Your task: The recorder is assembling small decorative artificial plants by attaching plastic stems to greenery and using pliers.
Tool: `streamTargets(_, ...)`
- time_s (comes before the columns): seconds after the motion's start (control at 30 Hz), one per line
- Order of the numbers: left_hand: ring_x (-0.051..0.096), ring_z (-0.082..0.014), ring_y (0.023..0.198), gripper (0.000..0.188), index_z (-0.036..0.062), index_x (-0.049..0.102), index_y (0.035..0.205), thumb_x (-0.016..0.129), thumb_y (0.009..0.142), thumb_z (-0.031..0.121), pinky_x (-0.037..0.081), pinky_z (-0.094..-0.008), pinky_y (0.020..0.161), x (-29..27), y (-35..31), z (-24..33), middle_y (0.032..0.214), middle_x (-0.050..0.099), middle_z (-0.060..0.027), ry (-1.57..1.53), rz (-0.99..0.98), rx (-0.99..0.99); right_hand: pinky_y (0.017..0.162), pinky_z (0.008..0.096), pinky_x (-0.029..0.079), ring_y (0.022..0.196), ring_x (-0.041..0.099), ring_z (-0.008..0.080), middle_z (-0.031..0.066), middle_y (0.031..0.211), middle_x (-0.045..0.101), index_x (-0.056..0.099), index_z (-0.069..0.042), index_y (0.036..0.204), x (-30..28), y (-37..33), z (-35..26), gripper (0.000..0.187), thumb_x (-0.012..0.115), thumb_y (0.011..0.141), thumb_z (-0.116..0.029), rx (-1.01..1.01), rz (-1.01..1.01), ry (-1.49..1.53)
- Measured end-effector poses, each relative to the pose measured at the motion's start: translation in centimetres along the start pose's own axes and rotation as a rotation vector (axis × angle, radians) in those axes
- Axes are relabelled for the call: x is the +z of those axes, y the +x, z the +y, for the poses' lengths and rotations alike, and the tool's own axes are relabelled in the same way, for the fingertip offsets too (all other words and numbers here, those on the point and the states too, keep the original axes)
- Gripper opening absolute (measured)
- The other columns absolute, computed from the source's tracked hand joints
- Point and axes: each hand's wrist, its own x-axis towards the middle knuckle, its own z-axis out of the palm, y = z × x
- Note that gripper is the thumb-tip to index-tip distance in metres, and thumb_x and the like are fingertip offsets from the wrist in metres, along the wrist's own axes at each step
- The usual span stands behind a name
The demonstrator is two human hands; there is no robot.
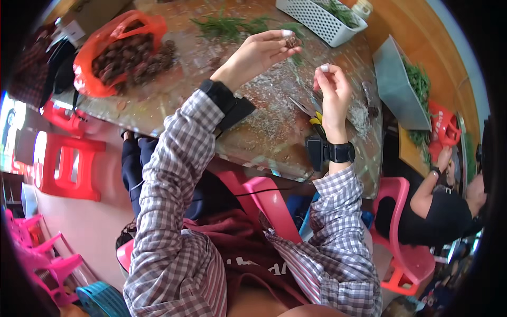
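Note:
My left hand (260, 57) holds a small brown pine cone (292, 42) between its fingertips, over the far part of the worktable (243, 127). To its right, my right hand (334, 94) is raised with thumb and fingers pinched together. Anything between those fingertips is too small to make out. Both hands have white wrapping on a fingertip. Pliers with yellow and black handles (317, 119) lie on the table just left of my right wrist. White flakes (274, 98) are scattered beneath the hands, and green sprigs (227, 27) lie beyond the left one.
A red plastic bag (84, 68) full of pine cones (127, 58) sits on the table's left. At the back right stands a white perforated basket (322, 26) with greenery. Further right are a grey bin (401, 87) of sprigs and a co-worker (438, 206). Red stools (68, 166) stand left.

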Motion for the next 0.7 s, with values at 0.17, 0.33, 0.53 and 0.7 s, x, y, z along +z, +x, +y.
streamTargets(0.17,0.053,-0.0191,0.099,0.034,0.0010,0.042,0.117,0.047,0.083,0.001,0.045,-0.0266,0.086,0.4,0.9,-0.2,0.110,0.049,-0.0111,0.121,-0.053,-0.048,0.059,0.0192,0.038,0.063,0.047,0.0061,0.0002,0.076,0.053,0.054,-0.002,0.087,0.5,1.6,0.2,0.007,0.057,0.081,-0.005,0.008,0.000,-0.048)
streamTargets(0.33,0.055,-0.0187,0.093,0.029,0.0005,0.047,0.111,0.047,0.082,-0.003,0.045,-0.0299,0.087,0.8,0.1,-1.6,0.100,0.053,-0.0078,0.124,-0.032,-0.092,0.058,0.0183,0.038,0.063,0.046,0.0049,-0.0006,0.076,0.053,0.055,-0.002,0.086,0.6,1.1,-0.1,0.007,0.057,0.080,-0.006,0.015,0.039,-0.171)
streamTargets(0.53,0.056,-0.0168,0.087,0.025,0.0008,0.051,0.106,0.049,0.081,-0.003,0.046,-0.0302,0.084,0.1,-0.2,-1.7,0.098,0.053,-0.0052,0.132,0.051,-0.031,0.059,0.0176,0.037,0.065,0.046,0.0040,-0.0013,0.077,0.053,0.055,-0.002,0.086,1.8,1.6,0.2,0.007,0.057,0.080,-0.006,-0.067,0.026,-0.204)
streamTargets(0.7,0.055,-0.0148,0.091,0.029,0.0027,0.049,0.109,0.049,0.081,-0.003,0.046,-0.0272,0.085,-1.3,-0.1,-2.1,0.103,0.051,-0.0036,0.014,0.022,0.028,0.059,0.0171,0.037,0.065,0.046,0.0036,-0.0021,0.077,0.053,0.055,-0.001,0.086,2.6,1.6,0.2,0.008,0.057,0.081,-0.007,-0.049,-0.017,-0.173)
